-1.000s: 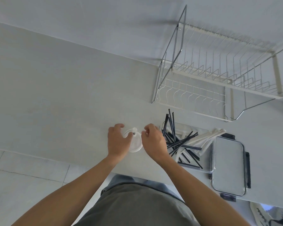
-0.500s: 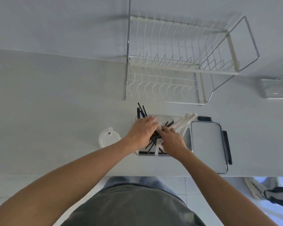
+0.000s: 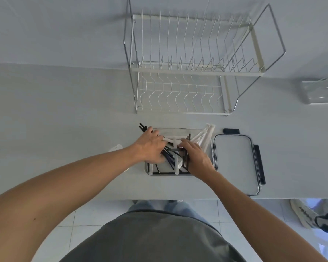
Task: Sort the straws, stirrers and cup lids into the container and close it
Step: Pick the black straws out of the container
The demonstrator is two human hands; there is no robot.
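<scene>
A clear rectangular container [image 3: 176, 131] sits near the counter's front edge, holding black stirrers [image 3: 169, 160] and white straws [image 3: 204, 137] in a tangle. Some ends stick out over its far left and far right corners. My left hand [image 3: 150, 146] lies on the pile at the left, fingers spread over the stirrers. My right hand [image 3: 196, 158] rests on the pile at the right, fingers stretched flat towards the middle. The container's lid [image 3: 235, 163], with black clips, lies flat just right of it. A white cup lid [image 3: 115, 148] lies left of the container, mostly hidden behind my left forearm.
A wire dish rack [image 3: 187, 76] stands on the counter behind the container. A clear box [image 3: 320, 91] is at the far right edge. The counter's front edge runs just below the container, with tiled floor and a shoe [image 3: 309, 214] beyond it.
A second ago both hands held the cup lid left of the container. They let it go and moved right onto the straws and stirrers, which now lie lower in the container.
</scene>
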